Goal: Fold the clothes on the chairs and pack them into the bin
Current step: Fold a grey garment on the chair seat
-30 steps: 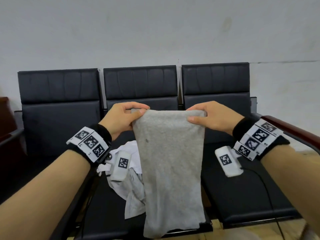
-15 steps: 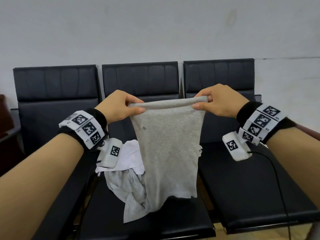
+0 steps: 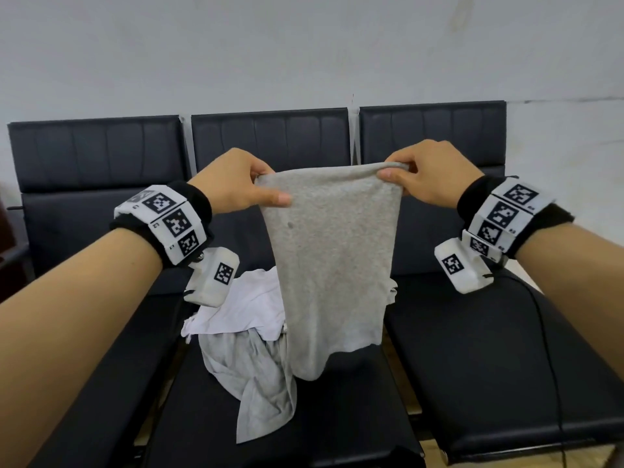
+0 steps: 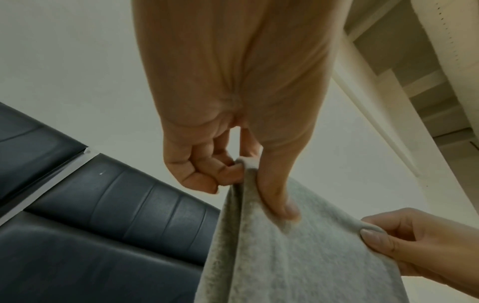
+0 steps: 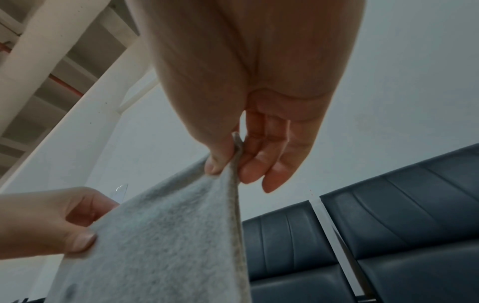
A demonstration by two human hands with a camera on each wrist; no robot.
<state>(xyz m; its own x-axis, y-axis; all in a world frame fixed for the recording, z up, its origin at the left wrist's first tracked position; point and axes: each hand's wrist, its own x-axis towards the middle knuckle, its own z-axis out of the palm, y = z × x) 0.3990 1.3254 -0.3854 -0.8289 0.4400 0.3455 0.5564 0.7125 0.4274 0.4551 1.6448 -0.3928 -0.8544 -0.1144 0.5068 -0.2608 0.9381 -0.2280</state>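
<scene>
My left hand (image 3: 236, 184) pinches the top-left corner of the grey garment (image 3: 332, 261), thumb laid across the front of the cloth; my right hand (image 3: 427, 179) pinches the top-right corner, thumb in front and fingers behind. The top edge is drawn fairly taut between them at the 12 o'clock of my view, and the garment hangs as a long, already narrowed panel over the middle chair (image 3: 337, 420). At 7 o'clock from it, a pile of white and grey clothes (image 3: 250, 336) lies on the same seat, touching or just behind the hanging cloth. The bin is not in view.

Risks, as I judge them: the lower hem may catch on the pile when lowered, dragging another piece along or creasing the fold. Both pinches are shallow, so a corner could slip free. The soft knit could sag and skew the layers.
</scene>
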